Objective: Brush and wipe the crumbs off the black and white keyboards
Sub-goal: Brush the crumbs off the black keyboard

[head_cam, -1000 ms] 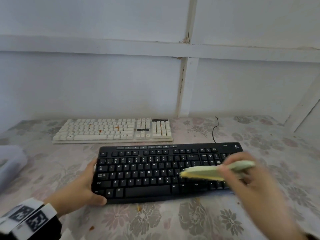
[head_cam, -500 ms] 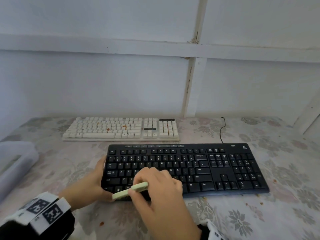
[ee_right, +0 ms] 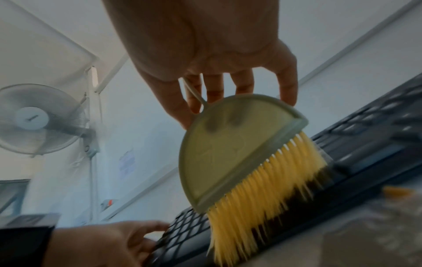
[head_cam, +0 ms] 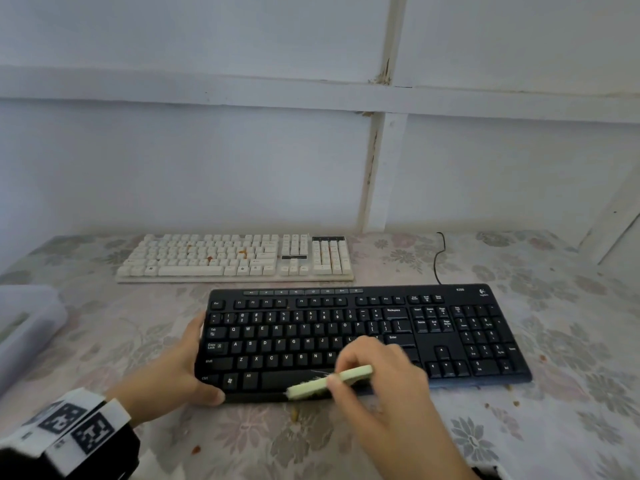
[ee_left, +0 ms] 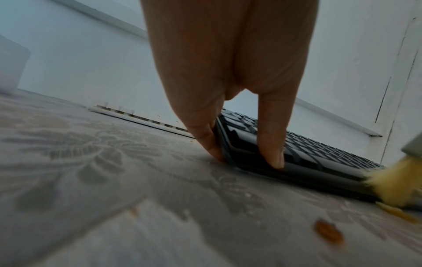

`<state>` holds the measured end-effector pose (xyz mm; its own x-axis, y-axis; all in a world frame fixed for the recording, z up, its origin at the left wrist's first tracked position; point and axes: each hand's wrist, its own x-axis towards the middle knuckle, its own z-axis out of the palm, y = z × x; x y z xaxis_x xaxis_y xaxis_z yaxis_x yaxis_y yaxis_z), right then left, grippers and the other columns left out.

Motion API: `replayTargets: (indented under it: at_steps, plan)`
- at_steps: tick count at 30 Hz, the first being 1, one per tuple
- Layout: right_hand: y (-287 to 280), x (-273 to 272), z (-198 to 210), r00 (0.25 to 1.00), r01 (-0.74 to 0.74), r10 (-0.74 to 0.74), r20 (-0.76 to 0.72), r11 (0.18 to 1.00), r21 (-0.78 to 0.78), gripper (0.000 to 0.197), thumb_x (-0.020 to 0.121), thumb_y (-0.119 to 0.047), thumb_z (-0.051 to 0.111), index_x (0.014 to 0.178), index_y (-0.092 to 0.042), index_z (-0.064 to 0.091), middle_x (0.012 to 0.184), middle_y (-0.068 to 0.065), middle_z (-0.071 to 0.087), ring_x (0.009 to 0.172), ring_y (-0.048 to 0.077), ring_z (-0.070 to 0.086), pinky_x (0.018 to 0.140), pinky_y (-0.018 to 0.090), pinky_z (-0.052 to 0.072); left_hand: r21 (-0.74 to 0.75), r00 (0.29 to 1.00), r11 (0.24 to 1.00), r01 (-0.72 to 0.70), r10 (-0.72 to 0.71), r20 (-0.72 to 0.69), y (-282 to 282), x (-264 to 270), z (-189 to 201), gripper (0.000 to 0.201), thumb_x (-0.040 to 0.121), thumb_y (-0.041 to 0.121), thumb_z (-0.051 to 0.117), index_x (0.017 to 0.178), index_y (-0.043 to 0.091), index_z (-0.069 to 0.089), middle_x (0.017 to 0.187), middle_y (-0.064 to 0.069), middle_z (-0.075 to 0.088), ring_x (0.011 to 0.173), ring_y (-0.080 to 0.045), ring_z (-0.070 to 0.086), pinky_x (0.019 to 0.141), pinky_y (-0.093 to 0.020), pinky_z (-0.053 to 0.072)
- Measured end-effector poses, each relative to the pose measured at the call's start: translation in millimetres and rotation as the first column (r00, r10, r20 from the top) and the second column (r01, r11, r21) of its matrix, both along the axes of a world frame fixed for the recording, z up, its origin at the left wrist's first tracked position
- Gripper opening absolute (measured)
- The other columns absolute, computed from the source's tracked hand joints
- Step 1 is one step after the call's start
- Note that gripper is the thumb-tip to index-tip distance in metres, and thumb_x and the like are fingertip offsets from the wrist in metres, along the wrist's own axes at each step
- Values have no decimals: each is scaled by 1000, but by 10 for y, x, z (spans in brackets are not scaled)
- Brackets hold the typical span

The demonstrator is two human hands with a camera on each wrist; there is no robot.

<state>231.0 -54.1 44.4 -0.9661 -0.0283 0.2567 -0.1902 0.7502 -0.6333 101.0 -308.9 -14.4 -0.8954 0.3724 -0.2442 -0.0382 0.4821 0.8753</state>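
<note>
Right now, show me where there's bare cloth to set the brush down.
Free: cloth right of the black keyboard, crumb-speckled; cloth between the plastic bin and left hand. Crowded: the gap to the white keyboard; the front edge, where the right hand sweeps.

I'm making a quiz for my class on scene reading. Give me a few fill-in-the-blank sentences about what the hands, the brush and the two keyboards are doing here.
1. The right hand holds a pale green brush with yellow bristles over the ____ plastic keyboard.
2. The left hand holds that keyboard at its ____ end.
3. The white plastic keyboard, nearer the wall, still carries orange ____.
4. The floral tablecloth lies ____ both keyboards.

Missing words: black; left; crumbs; under
</note>
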Motion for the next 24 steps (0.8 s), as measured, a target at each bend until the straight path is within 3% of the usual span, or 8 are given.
replayTargets:
  at_steps: [2, 5, 9, 11, 13, 19, 22, 24]
  plan:
    - [147, 26, 16, 997, 78, -78, -20, 997, 13, 15, 72, -57, 32, 84, -51, 39, 105, -31, 47, 95, 0, 43, 86, 32, 40, -7, 1000, 1000, 4, -4, 0, -4, 1, -4, 111, 38, 18, 80, 112, 69, 14, 124, 12, 53, 114, -11, 55, 100, -40, 45]
    - [206, 55, 97, 994, 104, -105, -42, 994, -15, 26, 67, -60, 31, 87, -48, 40, 108, -27, 47, 99, 5, 43, 87, 36, 43, -7, 1000, 1000, 3, -3, -1, -2, 7, -1, 111, 39, 17, 80, 113, 68, 15, 125, 11, 53, 114, -11, 55, 100, -40, 46]
    - [283, 97, 129, 993, 115, -117, -31, 991, -68, 25, 69, -58, 42, 88, -43, 45, 101, -24, 54, 95, 4, 48, 81, 29, 41, -10, 1000, 1000, 1, -1, -8, -5, 14, 6, 110, 38, 18, 81, 110, 71, 17, 122, 11, 55, 112, -13, 58, 99, -42, 46]
    - [474, 127, 120, 981, 191, -193, -18, 980, -57, 14, 76, -43, 60, 83, -43, 48, 91, -17, 59, 90, 5, 52, 73, 27, 43, -14, 1000, 1000, 7, -7, -10, -4, 11, 9, 111, 39, 18, 81, 111, 71, 17, 123, 12, 54, 113, -13, 57, 100, -42, 45]
    - [711, 163, 90, 963, 270, -270, 21, 960, -78, 24, 80, -25, 67, 78, -42, 51, 77, -6, 62, 78, 8, 57, 69, 25, 46, -14, 1000, 1000, 9, -9, -8, 0, 9, 10, 110, 40, 17, 81, 111, 70, 17, 123, 11, 55, 113, -12, 57, 100, -41, 45]
    - [881, 197, 154, 957, 277, -288, -24, 940, -200, 24, 79, -14, 68, 73, -33, 54, 74, -14, 62, 78, 8, 56, 64, 8, 39, 4, 1000, 1000, 2, -2, 2, -7, 2, -10, 112, 37, 17, 81, 114, 69, 18, 123, 8, 55, 112, -14, 59, 99, -43, 46]
    - [881, 190, 103, 969, 239, -246, -13, 950, -201, 26, 79, -12, 68, 73, -33, 54, 74, -12, 61, 78, 9, 55, 63, 10, 39, 21, 1000, 1000, 0, 0, 11, -1, 15, -2, 112, 36, 16, 81, 113, 68, 19, 124, 8, 55, 113, -15, 58, 99, -42, 46]
    - [992, 198, 61, 956, 287, -293, -16, 945, -159, 30, 80, -11, 68, 73, -36, 54, 73, -8, 61, 70, 12, 55, 60, 12, 41, 21, 1000, 1000, -4, 3, 17, -1, 14, -3, 112, 35, 16, 81, 113, 68, 19, 124, 8, 54, 113, -15, 57, 99, -42, 46]
